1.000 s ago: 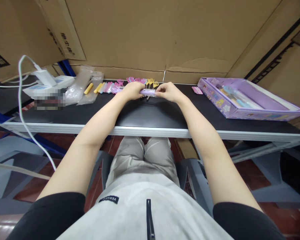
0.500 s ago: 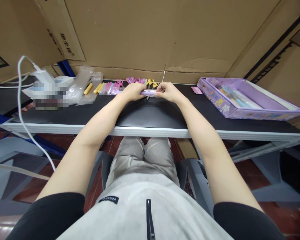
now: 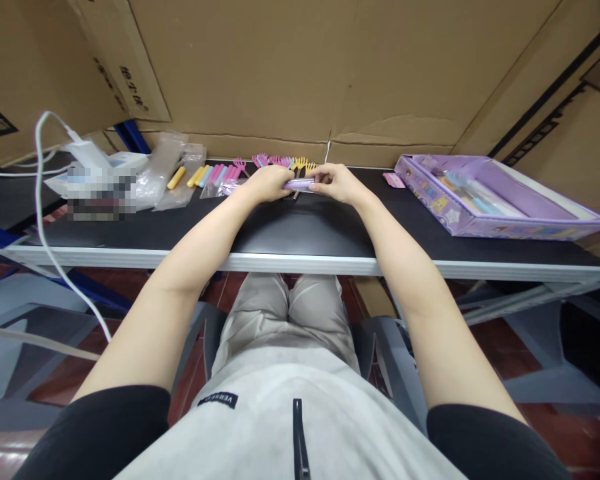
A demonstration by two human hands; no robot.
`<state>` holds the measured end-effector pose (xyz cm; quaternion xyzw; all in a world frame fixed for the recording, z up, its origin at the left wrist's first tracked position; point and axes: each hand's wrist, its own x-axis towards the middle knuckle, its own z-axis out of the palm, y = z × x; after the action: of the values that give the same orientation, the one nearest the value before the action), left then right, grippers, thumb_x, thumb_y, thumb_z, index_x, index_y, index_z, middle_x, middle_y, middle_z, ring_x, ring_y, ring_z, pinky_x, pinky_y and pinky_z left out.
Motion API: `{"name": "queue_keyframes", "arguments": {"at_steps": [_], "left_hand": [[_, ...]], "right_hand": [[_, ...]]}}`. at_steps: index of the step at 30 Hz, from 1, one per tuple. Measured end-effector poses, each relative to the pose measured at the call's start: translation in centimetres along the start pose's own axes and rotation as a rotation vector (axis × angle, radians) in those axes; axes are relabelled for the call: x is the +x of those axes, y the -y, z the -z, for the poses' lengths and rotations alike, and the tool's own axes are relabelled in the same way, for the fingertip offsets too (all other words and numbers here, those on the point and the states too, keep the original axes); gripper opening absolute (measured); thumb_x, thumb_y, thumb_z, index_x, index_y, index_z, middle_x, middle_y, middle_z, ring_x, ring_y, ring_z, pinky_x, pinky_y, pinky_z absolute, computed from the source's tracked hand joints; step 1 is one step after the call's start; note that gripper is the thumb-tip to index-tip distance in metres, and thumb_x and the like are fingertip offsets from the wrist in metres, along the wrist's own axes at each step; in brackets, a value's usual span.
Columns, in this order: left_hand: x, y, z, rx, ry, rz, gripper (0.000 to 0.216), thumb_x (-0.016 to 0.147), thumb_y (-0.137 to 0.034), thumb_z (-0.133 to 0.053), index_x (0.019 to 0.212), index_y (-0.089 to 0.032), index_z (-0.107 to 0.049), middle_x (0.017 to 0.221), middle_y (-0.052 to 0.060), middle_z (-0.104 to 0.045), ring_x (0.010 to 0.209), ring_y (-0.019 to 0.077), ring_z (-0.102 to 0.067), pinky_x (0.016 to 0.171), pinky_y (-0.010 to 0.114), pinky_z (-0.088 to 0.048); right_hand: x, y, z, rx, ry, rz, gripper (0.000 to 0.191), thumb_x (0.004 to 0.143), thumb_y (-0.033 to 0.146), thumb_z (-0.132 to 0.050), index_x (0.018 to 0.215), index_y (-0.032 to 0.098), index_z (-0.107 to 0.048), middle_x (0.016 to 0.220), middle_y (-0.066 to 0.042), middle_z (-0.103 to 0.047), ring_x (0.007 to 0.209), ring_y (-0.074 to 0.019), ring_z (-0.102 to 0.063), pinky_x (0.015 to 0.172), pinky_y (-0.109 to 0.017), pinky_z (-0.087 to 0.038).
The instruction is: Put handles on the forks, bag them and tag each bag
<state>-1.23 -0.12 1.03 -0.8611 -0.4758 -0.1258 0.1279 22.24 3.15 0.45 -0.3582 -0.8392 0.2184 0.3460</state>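
Both my hands meet at the far middle of the black table [image 3: 300, 230]. My left hand [image 3: 266, 182] is closed around the left part of a purple pen-like stick in a clear sleeve [image 3: 300, 184]. My right hand [image 3: 336, 181] pinches the stick's right end. Behind my hands lies a row of small pink and yellow plastic forks [image 3: 280, 161]. To their left lie yellow, blue and pink sticks [image 3: 207, 175].
An open purple gift box [image 3: 490, 197] with items inside sits at the right, a small pink tag [image 3: 394, 180] beside it. Clear plastic bags [image 3: 167, 170], a white device [image 3: 100, 170] and a white cable [image 3: 43, 220] are at the left. Cardboard boxes [image 3: 300, 73] wall the back.
The clear sleeve has slid left along the purple stick between my hands. My hands have shifted only slightly.
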Motion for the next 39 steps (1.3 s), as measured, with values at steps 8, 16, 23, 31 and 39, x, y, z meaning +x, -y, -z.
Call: {"name": "queue_keyframes", "arguments": {"at_steps": [8,16,23,31,39], "left_hand": [[0.1,0.1,-0.1,-0.019,-0.013,-0.015,0.028,0.087,-0.022,-0.062,0.107,-0.017,-0.081,0.104,0.015,-0.081,0.108,0.0329,-0.075,0.091,0.036,-0.055],[0.1,0.7,-0.3,-0.072,-0.113,-0.061,0.02,0.087,-0.022,-0.063,0.1,-0.019,-0.078,0.098,0.013,-0.075,0.111,0.0343,-0.07,0.103,0.048,-0.05],[0.0,0.4,-0.2,-0.064,-0.205,-0.073,0.021,0.086,-0.02,-0.064,0.102,-0.02,-0.077,0.104,0.014,-0.071,0.116,0.0386,-0.064,0.109,0.06,-0.044],[0.0,0.8,-0.7,-0.015,-0.313,-0.019,0.025,0.088,-0.028,-0.067,0.108,-0.021,-0.08,0.111,0.015,-0.072,0.116,0.0376,-0.064,0.112,0.064,-0.04],[0.7,0.4,-1.4,-0.038,-0.231,-0.086,0.032,0.09,-0.021,-0.056,0.101,-0.023,-0.086,0.078,0.007,-0.076,0.085,0.0281,-0.074,0.11,0.061,-0.044]], "right_hand": [[-0.2,0.4,0.0,-0.022,0.034,0.036,0.052,0.071,0.066,-0.093,0.083,0.017,-0.079,0.073,-0.001,-0.065,0.071,-0.0153,-0.055,0.068,-0.03,-0.043],[-0.7,2.7,-0.5,0.045,0.041,-0.078,0.037,0.068,0.043,-0.097,0.069,0.016,-0.071,0.061,0.002,-0.058,0.066,-0.0131,-0.053,0.065,-0.028,-0.038],[-0.9,3.3,-0.8,0.072,0.052,-0.108,0.03,0.067,0.03,-0.094,0.066,0.016,-0.067,0.063,0.001,-0.062,0.065,-0.0122,-0.053,0.063,-0.026,-0.038],[-1.1,3.7,-0.9,0.093,0.049,-0.094,0.031,0.067,0.035,-0.091,0.066,0.017,-0.066,0.063,0.001,-0.062,0.062,-0.0108,-0.05,0.062,-0.026,-0.037],[-0.9,3.5,-1.3,0.081,0.114,-0.09,0.04,0.068,0.044,-0.093,0.063,0.018,-0.064,0.058,0.003,-0.056,0.06,-0.0105,-0.047,0.06,-0.026,-0.035]]}}
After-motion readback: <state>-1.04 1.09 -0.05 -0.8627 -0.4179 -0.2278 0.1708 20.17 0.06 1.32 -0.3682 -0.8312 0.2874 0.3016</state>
